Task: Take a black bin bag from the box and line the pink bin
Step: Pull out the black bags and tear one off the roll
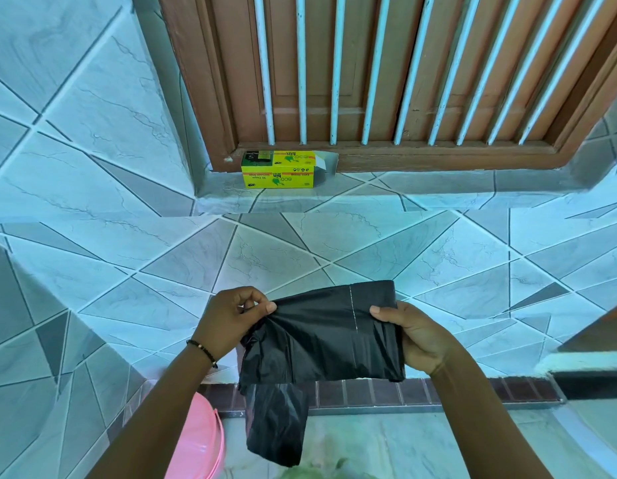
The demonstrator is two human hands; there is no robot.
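The left hand (231,318), lower centre of the frame, pinches the left edge of the thin black plastic bin bag (321,337) between thumb and curled fingers; a dark beaded bracelet (201,350) circles its wrist. The right hand (414,335), just right of centre, grips the bag's right edge, thumb on top and fingers underneath. The bag is stretched flat between both hands; a pale perforated line runs down it near the right hand; a loose folded length hangs from its lower left corner. The round pink plastic bin (200,440) shows only partly at the bottom edge, left of the hanging length. The yellow cardboard box (277,169) with green print lies on the tiled ledge (404,191) above centre, its right end flap open, against the brown wooden window frame (438,157) fitted with pale vertical bars (334,81).
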